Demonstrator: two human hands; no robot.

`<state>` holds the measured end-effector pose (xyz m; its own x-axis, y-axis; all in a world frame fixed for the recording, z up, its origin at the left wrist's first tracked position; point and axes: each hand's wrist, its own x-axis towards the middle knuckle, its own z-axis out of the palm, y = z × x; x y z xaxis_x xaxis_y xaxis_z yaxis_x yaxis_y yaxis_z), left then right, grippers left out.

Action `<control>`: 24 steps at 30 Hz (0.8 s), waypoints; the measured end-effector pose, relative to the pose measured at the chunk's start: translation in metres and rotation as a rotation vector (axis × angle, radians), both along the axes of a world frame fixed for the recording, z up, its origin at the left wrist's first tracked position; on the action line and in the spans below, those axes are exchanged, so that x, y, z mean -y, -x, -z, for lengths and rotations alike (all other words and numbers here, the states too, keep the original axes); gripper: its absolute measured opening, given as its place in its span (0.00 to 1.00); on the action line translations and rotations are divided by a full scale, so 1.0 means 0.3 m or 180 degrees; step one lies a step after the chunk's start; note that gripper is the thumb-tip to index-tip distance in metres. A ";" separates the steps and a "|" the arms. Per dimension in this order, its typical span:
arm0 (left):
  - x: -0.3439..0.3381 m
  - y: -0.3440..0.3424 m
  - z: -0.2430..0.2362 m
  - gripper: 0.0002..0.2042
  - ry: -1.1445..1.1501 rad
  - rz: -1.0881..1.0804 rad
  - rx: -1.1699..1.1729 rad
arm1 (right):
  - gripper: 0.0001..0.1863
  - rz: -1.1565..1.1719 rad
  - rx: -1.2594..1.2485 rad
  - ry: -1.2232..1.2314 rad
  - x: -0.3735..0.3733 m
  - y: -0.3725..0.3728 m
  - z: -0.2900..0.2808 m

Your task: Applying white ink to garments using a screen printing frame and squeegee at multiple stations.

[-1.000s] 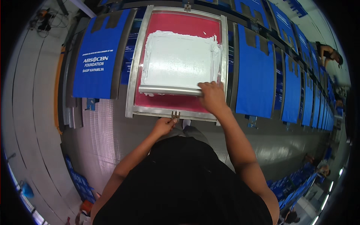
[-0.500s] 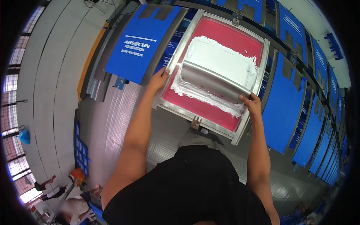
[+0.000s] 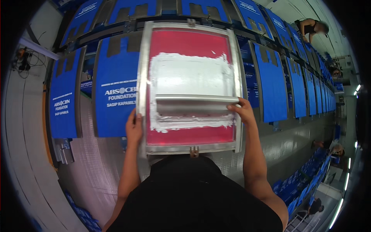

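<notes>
A silver metal screen frame [image 3: 144,69] with pink mesh [image 3: 190,40] is in front of me, a wide patch of white paste [image 3: 189,77] spread over it. A long metal squeegee [image 3: 193,102] lies across the lower part of the paste. My left hand [image 3: 133,125] grips the frame's left side, fingers partly hidden behind it. My right hand [image 3: 241,110] is closed on the squeegee's right end, beside the frame's right bar. A small metal clamp [image 3: 194,151] is on the frame's near edge, just above my black shirt.
Blue printed fabric pieces on boards [image 3: 270,89] stand in long rows left, right and beyond the frame. A white wall with cables [image 3: 24,62] is at the left. Other people are at the upper right [image 3: 309,29] and lower right [image 3: 316,205]. A tiled floor [image 3: 92,162] shows below.
My left hand has gone from the near clamp up to the frame's left side. The view swung and straightened, and now shows more boards on the left. The squeegee sits slightly lower on the screen.
</notes>
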<state>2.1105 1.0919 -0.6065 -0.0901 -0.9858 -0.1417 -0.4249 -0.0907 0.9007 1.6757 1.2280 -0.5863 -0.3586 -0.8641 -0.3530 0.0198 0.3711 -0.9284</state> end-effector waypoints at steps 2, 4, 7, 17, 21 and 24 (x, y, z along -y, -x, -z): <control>0.020 0.021 0.028 0.22 -0.0166 0.0043 -0.0031 | 0.20 0.0010 -0.0122 -0.0043 -0.008 0.019 0.003; 0.010 0.035 0.066 0.22 -0.0124 -0.0006 -0.0094 | 0.20 0.0018 -0.0093 -0.0030 -0.002 0.018 0.022; -0.013 0.003 0.079 0.22 -0.0190 -0.0111 -0.0052 | 0.19 -0.0040 0.0043 -0.0049 0.021 0.025 0.071; -0.003 0.017 0.039 0.24 -0.0055 -0.0284 0.0593 | 0.21 -0.0220 0.0053 0.0069 0.075 0.059 0.216; 0.028 0.026 0.098 0.25 0.0016 -0.0374 0.0345 | 0.22 -0.0338 0.0318 0.0140 0.081 0.069 0.272; 0.013 0.034 0.108 0.24 -0.0048 -0.0357 0.0375 | 0.22 -0.0252 0.0357 0.0143 0.063 0.060 0.275</control>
<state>2.1003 1.0879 -0.6388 0.0385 -0.9864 -0.1597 -0.5141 -0.1566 0.8433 1.6579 1.2090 -0.6689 -0.2491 -0.9040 -0.3474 0.0968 0.3337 -0.9377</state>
